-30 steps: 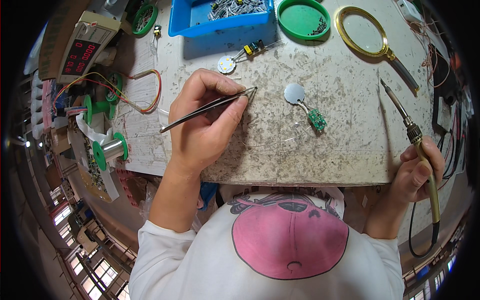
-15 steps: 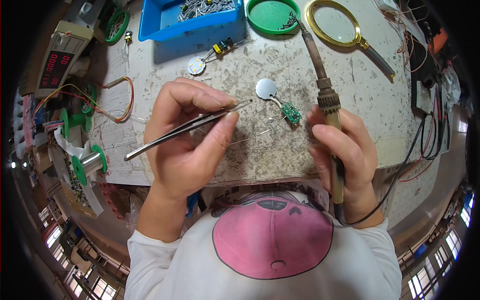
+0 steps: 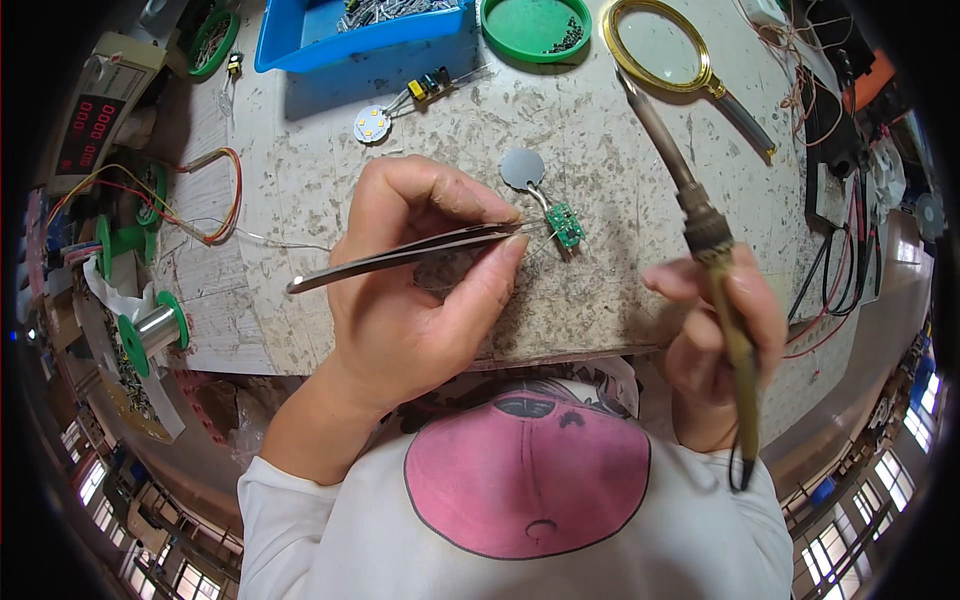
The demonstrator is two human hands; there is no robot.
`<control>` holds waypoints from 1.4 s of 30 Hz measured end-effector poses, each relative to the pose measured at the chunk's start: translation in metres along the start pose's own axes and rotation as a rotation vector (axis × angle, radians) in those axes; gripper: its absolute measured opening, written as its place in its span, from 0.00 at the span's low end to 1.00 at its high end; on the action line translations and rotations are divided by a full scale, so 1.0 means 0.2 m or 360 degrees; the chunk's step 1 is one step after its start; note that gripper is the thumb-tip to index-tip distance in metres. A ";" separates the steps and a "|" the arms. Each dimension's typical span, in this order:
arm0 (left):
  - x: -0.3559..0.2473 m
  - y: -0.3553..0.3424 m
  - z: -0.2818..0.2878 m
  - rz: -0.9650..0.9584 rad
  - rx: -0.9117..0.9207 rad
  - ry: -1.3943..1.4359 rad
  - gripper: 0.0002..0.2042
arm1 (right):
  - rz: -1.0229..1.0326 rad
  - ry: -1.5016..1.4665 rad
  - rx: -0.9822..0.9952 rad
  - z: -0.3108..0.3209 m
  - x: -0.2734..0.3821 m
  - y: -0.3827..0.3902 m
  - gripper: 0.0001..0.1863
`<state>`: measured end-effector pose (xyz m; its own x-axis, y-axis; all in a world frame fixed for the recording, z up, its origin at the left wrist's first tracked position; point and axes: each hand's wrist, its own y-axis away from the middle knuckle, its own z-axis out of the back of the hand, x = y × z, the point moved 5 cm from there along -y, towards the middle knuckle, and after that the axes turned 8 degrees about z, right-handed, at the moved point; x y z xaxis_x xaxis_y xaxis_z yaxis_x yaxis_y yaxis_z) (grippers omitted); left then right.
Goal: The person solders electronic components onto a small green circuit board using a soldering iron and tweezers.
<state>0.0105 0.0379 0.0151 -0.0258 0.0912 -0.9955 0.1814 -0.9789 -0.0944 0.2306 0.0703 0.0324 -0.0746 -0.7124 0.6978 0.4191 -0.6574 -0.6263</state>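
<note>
My left hand (image 3: 425,290) pinches a pair of metal tweezers (image 3: 400,258) between thumb and fingers. Their tips point right, close beside a small green circuit board (image 3: 565,227); whether they grip one of its thin leads is too fine to tell. Short wires join the board to a round silver-grey disc (image 3: 522,169), lying just above it on the worktable (image 3: 440,150). My right hand (image 3: 722,335) is wrapped round the handle of a soldering iron (image 3: 706,228), whose tip slants up and left, away from the board, near a magnifying glass (image 3: 660,45).
Along the back are a blue bin (image 3: 370,50) of small parts and a green dish (image 3: 520,35). In front of the bin lies a round LED plate (image 3: 372,124) wired to components. At left stand a meter with red digits (image 3: 92,125), coloured wires and a solder spool (image 3: 153,333).
My left hand has moved right, bringing the tweezer tips to the circuit board. My right hand has swung the soldering iron to the right and lower, away from the board.
</note>
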 end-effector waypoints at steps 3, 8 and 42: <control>0.01 0.00 0.00 -0.0033 -0.0003 0.0018 0.17 | 0.0153 -0.0096 -0.0202 0.07 -0.01 0.01 0.22; 0.02 0.00 0.01 -0.0051 -0.0007 0.0031 0.17 | 0.0191 -0.0317 -0.0394 0.08 -0.09 0.01 0.31; 0.02 0.00 0.01 -0.0022 0.0004 0.0080 0.17 | 0.0005 -0.0194 -0.0252 0.03 -0.07 0.00 0.29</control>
<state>0.0093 0.0374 0.0118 0.0212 0.1138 -0.9933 0.1790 -0.9779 -0.1082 0.2376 0.0825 0.0246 0.0403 -0.6857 0.7268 0.2711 -0.6926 -0.6684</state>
